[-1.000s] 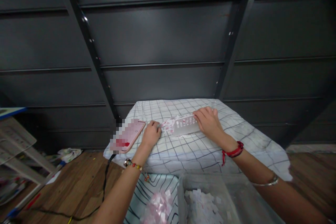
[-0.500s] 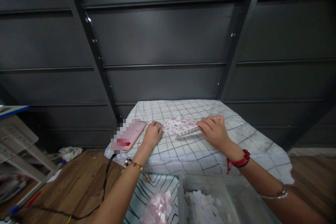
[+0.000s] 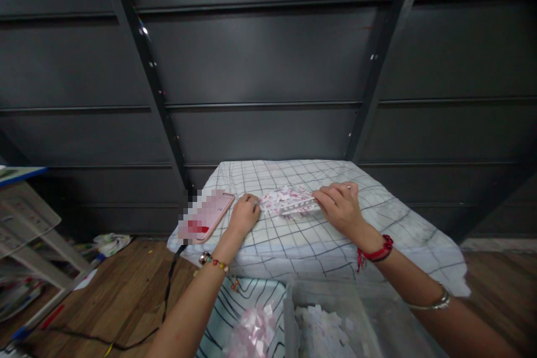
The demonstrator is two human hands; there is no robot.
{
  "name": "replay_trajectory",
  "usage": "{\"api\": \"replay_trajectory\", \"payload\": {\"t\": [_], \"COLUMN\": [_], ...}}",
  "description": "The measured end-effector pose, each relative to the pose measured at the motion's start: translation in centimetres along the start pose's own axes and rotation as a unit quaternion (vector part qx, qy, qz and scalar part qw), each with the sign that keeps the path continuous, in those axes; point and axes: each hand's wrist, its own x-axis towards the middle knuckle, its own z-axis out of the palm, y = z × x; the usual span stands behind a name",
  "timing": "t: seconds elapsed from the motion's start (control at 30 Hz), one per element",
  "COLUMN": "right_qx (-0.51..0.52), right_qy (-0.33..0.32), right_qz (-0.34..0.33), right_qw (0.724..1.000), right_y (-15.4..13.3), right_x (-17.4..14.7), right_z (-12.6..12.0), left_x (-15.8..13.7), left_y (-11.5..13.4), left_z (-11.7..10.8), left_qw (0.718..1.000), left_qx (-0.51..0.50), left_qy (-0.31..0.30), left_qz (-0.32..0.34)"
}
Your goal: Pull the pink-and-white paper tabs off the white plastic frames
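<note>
At nine o'clock a pale folding rack [image 3: 25,218] stood on the wooden floor [image 3: 126,291], with a dark cable [image 3: 168,285] running up from the boards to the pink phone [image 3: 206,215], which lay flat on the checked cloth [image 3: 302,240] at the cushion's ten o'clock corner.

Just to the phone's three o'clock, the left hand [image 3: 243,215] rested on the cloth with its fingers curled, tips pressed at the near end of a heap of small pink-and-white slips [image 3: 282,199]; whether it pinched one, I could not tell. The slips lay in and over a white slotted tray [image 3: 298,207] at the cushion's centre. At the tray's three o'clock end the right hand [image 3: 340,207] gripped its edge, fingers closed over it, with the tray tilted low against the cloth.

At six o'clock, a clear bin [image 3: 327,319] held white slips, and to its nine o'clock sat a loose pile of pink slips [image 3: 251,333].

The risk, as I judged it: the soft cushion gave the tray no firm footing, so a further tilt by the right hand could have spilled slips across the cloth or off its edge to the floor.
</note>
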Motion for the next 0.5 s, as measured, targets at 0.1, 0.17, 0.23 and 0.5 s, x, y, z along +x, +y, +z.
{"api": "replay_trajectory", "payload": {"t": [0.1,0.17,0.23,0.5], "right_qx": [0.009,0.008,0.007,0.054], "right_qy": [0.015,0.011,-0.003,-0.017], "right_qz": [-0.019,-0.028,-0.024,0.041], "right_qw": [1.0,1.0,1.0,0.998], "right_y": [-0.2,-0.3,-0.4,-0.3], "right_x": [0.2,0.3,0.3,0.5], "right_z": [0.3,0.3,0.2,-1.1], "left_x": [0.0,0.0,0.0,0.1], "left_y": [0.0,0.0,0.0,0.1], "left_z": [-0.1,-0.1,-0.1,-0.1], "left_qw": [1.0,1.0,1.0,1.0], "left_qx": [0.001,0.001,0.003,0.006], "left_qy": [-0.008,-0.01,-0.009,-0.02], "left_qz": [-0.002,-0.002,0.0,-0.003]}}
